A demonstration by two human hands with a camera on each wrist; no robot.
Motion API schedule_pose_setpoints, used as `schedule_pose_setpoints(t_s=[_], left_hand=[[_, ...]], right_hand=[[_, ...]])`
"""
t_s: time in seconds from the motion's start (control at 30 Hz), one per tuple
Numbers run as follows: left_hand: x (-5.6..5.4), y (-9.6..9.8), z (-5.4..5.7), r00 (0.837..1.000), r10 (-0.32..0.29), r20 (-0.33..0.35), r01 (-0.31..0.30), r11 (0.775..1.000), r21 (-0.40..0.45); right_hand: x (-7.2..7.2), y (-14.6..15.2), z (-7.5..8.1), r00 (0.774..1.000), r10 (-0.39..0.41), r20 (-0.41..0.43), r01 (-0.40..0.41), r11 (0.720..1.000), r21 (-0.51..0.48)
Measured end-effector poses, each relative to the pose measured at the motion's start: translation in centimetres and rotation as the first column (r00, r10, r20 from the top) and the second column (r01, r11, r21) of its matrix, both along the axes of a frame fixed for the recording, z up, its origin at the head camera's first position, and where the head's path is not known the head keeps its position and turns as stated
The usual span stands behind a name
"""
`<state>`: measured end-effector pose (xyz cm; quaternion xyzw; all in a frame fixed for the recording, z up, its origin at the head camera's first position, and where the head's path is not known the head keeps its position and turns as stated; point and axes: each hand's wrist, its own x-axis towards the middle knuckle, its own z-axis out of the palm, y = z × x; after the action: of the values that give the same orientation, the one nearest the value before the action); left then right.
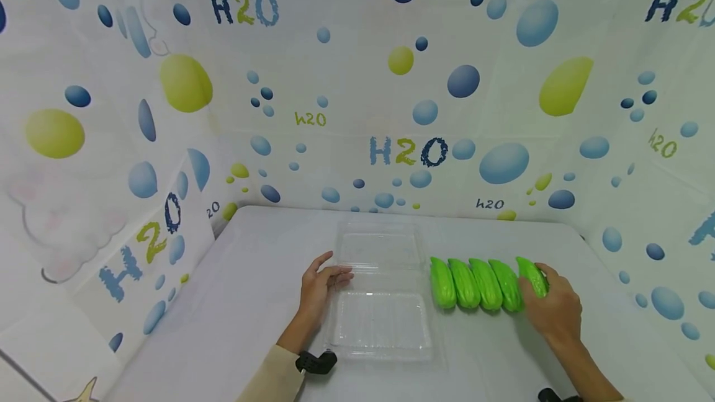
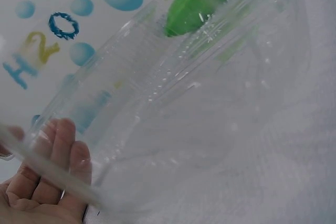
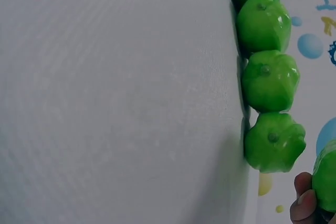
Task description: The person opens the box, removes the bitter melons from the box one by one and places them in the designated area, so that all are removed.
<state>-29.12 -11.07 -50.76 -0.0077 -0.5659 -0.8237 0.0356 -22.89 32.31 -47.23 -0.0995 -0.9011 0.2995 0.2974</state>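
My right hand [image 1: 553, 306] grips a glossy green cucumber [image 1: 532, 276], its ridged body tapering to a tip, at the right end of a row of several alike. The row's nearest cucumber [image 1: 505, 285] lies just left of it; in the right wrist view the held cucumber [image 3: 326, 177] is at the lower right, with fingertips [image 3: 304, 203] against it. My left hand [image 1: 319, 290] is at the left side of a clear plastic clamshell box [image 1: 382, 352], fingers extended near the fold between lid and base. In the left wrist view its fingers [image 2: 63, 145] show partly behind the box's transparent edge.
The box lies unfolded, its lid [image 1: 377, 247] toward the back wall and its base nearer me. A white cloth covers the table [image 1: 246, 303]. Behind stands a white sheet [image 1: 346, 79] printed with blue and yellow-green drops and "H2O" lettering.
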Motion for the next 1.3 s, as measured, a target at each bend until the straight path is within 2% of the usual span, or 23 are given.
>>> schedule_pose_setpoints(t_s=[0.67,0.93,1.17,1.3], left_hand=[[-0.1,-0.1,-0.1,1.000,0.000,-0.007,0.000,1.000,-0.021],[0.0,-0.2,-0.1,1.000,0.004,-0.012,-0.004,1.000,-0.020],[0.1,-0.2,0.0,1.000,0.005,-0.003,-0.005,1.000,-0.005],[0.0,0.0,0.0,1.000,0.005,-0.003,-0.005,1.000,0.007]], right_hand=[[-1.6,1.8,-0.6,0.997,-0.018,0.069,0.017,1.000,0.018],[-2.3,2.2,-0.7,0.989,-0.027,0.144,0.023,0.999,0.029],[-2.8,2.6,-1.0,0.968,0.009,0.252,-0.018,0.999,0.031],[-3.3,2.7,-0.9,0.962,0.055,0.269,-0.063,0.998,0.020]])
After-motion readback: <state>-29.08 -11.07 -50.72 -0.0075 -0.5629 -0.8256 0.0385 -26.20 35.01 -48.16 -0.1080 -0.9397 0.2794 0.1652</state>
